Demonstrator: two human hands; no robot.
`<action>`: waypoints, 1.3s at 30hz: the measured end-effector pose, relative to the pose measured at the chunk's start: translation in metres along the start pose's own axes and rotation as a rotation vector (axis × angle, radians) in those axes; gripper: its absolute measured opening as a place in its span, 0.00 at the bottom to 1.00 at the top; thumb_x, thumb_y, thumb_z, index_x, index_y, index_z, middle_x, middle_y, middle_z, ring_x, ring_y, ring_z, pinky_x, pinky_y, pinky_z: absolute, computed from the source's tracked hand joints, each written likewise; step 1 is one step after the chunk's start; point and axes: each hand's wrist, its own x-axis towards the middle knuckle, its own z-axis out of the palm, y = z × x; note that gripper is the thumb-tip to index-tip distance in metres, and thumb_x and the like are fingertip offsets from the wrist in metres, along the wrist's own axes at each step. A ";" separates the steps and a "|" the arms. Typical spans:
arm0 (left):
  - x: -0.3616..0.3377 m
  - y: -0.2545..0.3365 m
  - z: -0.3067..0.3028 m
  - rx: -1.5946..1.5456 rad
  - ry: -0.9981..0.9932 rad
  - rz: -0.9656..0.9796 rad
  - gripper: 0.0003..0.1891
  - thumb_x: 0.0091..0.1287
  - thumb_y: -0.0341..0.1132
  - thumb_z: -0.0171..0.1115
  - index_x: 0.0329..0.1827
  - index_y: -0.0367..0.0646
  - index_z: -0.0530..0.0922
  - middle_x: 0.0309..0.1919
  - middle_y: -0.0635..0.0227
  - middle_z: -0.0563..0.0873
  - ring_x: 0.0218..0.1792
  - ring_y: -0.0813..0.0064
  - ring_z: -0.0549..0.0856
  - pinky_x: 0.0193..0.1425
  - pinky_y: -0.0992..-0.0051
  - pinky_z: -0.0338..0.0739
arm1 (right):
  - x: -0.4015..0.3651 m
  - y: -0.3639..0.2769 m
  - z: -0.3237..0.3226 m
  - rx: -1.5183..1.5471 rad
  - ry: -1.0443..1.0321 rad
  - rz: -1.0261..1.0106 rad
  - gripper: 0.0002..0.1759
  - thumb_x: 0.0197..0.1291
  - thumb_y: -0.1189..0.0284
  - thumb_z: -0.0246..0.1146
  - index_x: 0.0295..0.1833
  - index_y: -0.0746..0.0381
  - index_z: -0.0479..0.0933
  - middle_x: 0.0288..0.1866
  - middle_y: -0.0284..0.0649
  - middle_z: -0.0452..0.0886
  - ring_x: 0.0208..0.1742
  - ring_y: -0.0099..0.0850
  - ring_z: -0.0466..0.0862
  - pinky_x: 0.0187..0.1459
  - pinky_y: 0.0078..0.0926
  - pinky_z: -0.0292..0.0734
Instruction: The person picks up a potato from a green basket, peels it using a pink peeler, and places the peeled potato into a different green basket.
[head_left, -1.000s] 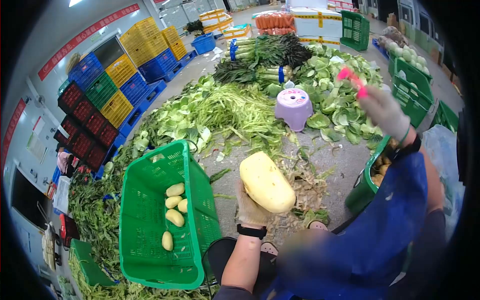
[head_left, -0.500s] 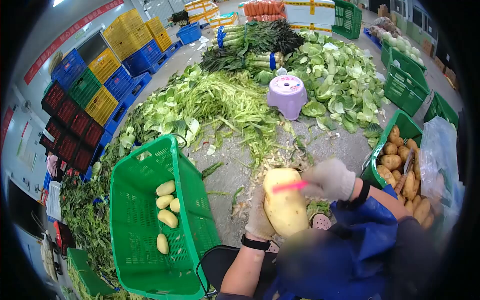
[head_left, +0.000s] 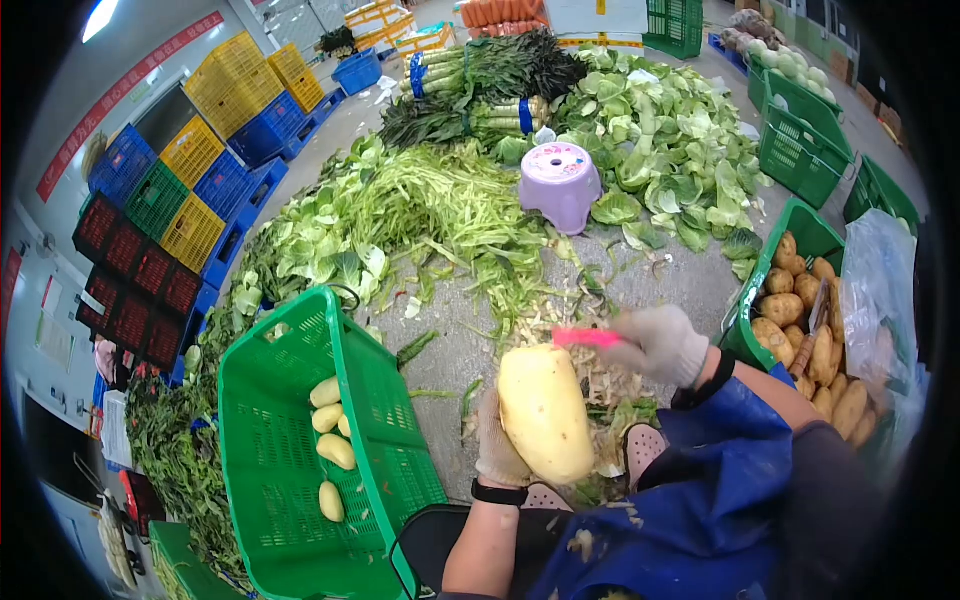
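A large pale-yellow peeled potato (head_left: pixel 545 415) is held up in front of me, my gloved left hand (head_left: pixel 498 445) wrapped round its left side. My gloved right hand (head_left: pixel 662 345) grips a pink peeler (head_left: pixel 585 337), whose head is at the potato's upper end. Below, peelings (head_left: pixel 540 322) are strewn over the concrete floor. To my left, a tilted green crate (head_left: pixel 400 430) contains several peeled potatoes (head_left: pixel 336 450). On the right, unpeeled brown potatoes (head_left: pixel 783 308) fill another green crate (head_left: pixel 741 335).
A purple stool (head_left: pixel 560 190) stands ahead among heaped cabbage leaves (head_left: pixel 660 140) and green trimmings (head_left: pixel 430 200). Bundled leafy stalks (head_left: pixel 480 85) lie behind. Stacked coloured crates (head_left: pixel 190 155) line the left wall. A clear plastic bag (head_left: pixel 878 290) hangs over the right crate.
My right hand has lifted the peeler from the potato's face to its upper end. The potato has shifted slightly left and down, and the whole view has tilted a little.
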 end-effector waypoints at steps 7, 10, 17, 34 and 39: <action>0.006 -0.005 -0.024 -0.056 -0.057 -0.015 0.39 0.67 0.64 0.47 0.72 0.44 0.63 0.64 0.58 0.75 0.60 0.58 0.78 0.64 0.56 0.74 | -0.005 -0.009 0.000 0.159 -0.132 -0.076 0.24 0.61 0.42 0.57 0.40 0.52 0.81 0.29 0.42 0.82 0.30 0.45 0.82 0.31 0.42 0.76; 0.004 -0.004 -0.019 0.055 0.013 0.009 0.39 0.67 0.65 0.47 0.71 0.44 0.64 0.64 0.56 0.75 0.60 0.57 0.78 0.64 0.56 0.74 | -0.011 -0.010 0.003 0.143 -0.202 -0.179 0.26 0.62 0.41 0.54 0.39 0.53 0.81 0.30 0.43 0.82 0.33 0.46 0.83 0.34 0.43 0.77; -0.002 -0.011 -0.018 0.092 0.082 -0.029 0.40 0.67 0.66 0.46 0.73 0.44 0.62 0.66 0.56 0.73 0.62 0.55 0.77 0.66 0.55 0.72 | -0.010 -0.004 0.005 0.439 -0.029 -0.015 0.25 0.65 0.46 0.53 0.40 0.57 0.80 0.32 0.48 0.82 0.36 0.49 0.83 0.38 0.43 0.76; -0.034 0.106 0.002 -0.300 0.110 1.245 0.29 0.71 0.53 0.48 0.67 0.41 0.66 0.59 0.57 0.77 0.58 0.60 0.78 0.66 0.54 0.72 | 0.000 0.012 0.038 0.416 -0.157 0.299 0.19 0.63 0.58 0.58 0.35 0.66 0.76 0.22 0.43 0.73 0.25 0.34 0.74 0.30 0.35 0.68; -0.045 0.113 -0.015 -0.116 0.045 1.102 0.11 0.70 0.36 0.53 0.45 0.35 0.77 0.33 0.61 0.81 0.47 0.62 0.80 0.67 0.57 0.68 | 0.001 0.025 0.053 0.390 -0.216 0.239 0.23 0.64 0.53 0.57 0.39 0.65 0.78 0.23 0.47 0.77 0.26 0.36 0.79 0.32 0.38 0.72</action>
